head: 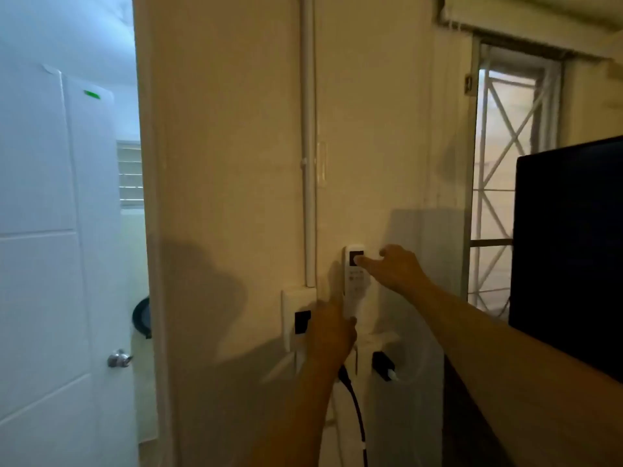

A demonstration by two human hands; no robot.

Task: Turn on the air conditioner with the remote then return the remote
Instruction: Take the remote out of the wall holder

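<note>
Against wall (236, 163) | left hand (332, 335) grip clamped on remote (354, 281) base | right hand (397, 267) fingers apart, thumb on top | risk: holder unseen, remote drops or snags.

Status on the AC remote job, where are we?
Done: cannot tell, no air conditioner in view. In hand: remote upright against the wall, left hand at its lower end, right hand touching near its display. Left: unclear whether it is being taken or returned.
</note>
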